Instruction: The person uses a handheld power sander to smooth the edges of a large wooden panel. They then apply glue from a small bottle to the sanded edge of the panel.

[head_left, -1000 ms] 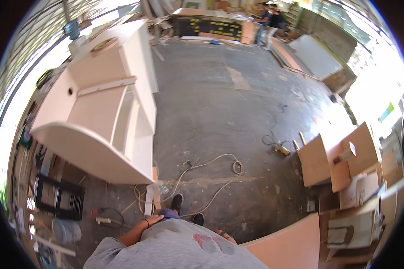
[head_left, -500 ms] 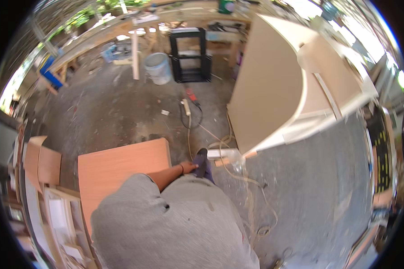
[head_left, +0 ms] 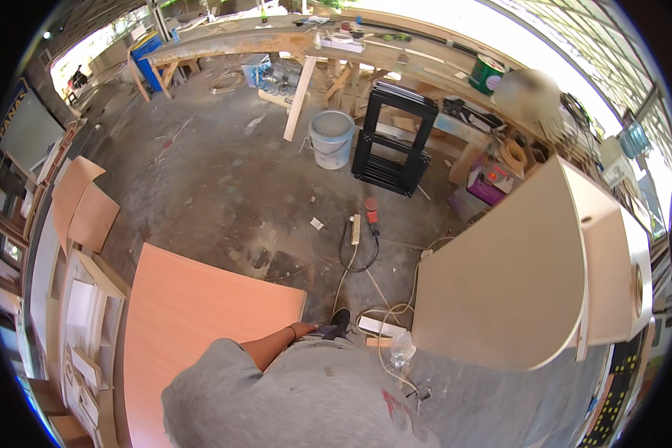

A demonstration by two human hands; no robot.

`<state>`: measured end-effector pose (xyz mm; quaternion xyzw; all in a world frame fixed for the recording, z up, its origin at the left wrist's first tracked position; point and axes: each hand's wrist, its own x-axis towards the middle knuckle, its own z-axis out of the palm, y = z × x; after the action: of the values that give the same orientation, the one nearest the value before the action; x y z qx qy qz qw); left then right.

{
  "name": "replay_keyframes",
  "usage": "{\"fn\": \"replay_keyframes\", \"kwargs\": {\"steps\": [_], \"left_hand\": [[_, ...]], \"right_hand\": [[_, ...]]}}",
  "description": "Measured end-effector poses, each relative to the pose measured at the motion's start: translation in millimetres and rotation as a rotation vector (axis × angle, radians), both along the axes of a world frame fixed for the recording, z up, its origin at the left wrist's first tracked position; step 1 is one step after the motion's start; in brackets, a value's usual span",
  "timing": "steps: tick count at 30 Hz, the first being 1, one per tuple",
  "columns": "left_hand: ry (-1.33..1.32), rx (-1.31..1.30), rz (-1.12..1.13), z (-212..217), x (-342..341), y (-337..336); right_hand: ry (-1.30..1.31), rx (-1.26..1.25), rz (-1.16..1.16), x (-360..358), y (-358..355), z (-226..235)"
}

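My left hand (head_left: 304, 328) hangs low by my leg, with a dark band at the wrist and a dark shoe (head_left: 340, 319) just beyond it. Its fingers are too small and partly hidden to tell whether they hold anything. To the left, close by the forearm, lies a large wood-grain panel (head_left: 201, 321). My right hand is out of view. On the floor ahead are a power strip (head_left: 355, 230) and a red power tool (head_left: 372, 215) with a dark cord. A white block (head_left: 381, 326) and a crumpled clear plastic bag (head_left: 402, 348) lie right of the shoe.
A large cream cabinet with a curved side (head_left: 493, 276) stands at the right. Loose cord (head_left: 381, 362) trails over the floor. Farther off are a bucket (head_left: 331, 142), black frames (head_left: 396, 142) and a long workbench (head_left: 239, 46). Wooden drawer-like pieces (head_left: 89, 328) line the left.
The view has swung to the right and tilted up, showing more of the bench. My left arm stays low beside the panel; the cabinet and bag sit differently in view.
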<state>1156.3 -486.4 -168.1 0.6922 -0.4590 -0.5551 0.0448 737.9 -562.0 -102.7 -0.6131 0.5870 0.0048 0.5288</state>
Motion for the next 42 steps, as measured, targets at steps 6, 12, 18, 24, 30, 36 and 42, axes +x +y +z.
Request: {"fn": "replay_keyframes", "kwargs": {"steps": [6,12,18,24,30,36,42], "left_hand": [[0.009,0.128,0.406,37.3,35.9,-17.1],[0.036,0.144,0.326,-21.1,38.5,-1.3],[-0.179,0.066,0.375,-44.3,9.1,-7.4],[-0.143,0.140,0.375,-77.4,51.5,-54.2],[-0.193,0.010,0.711,-45.8,94.3,-174.7],[-0.185,0.230,0.807,-74.6,123.1,-179.2],[-0.272,0.267,0.890,-44.2,202.3,-214.9]], "right_hand": [[0.112,-0.217,0.248,31.8,-73.8,0.0],[-0.271,0.169,-0.571,75.0,-145.5,39.7],[-0.043,0.069,-0.374,97.8,-259.9,31.4],[-0.287,0.025,-0.046,264.8,-480.2,19.1],[-0.527,-0.151,0.090,465.9,-637.2,81.0],[-0.608,-0.027,0.162,616.8,-645.3,73.5],[-0.592,-0.004,0.157,730.8,-658.8,66.4]]}}
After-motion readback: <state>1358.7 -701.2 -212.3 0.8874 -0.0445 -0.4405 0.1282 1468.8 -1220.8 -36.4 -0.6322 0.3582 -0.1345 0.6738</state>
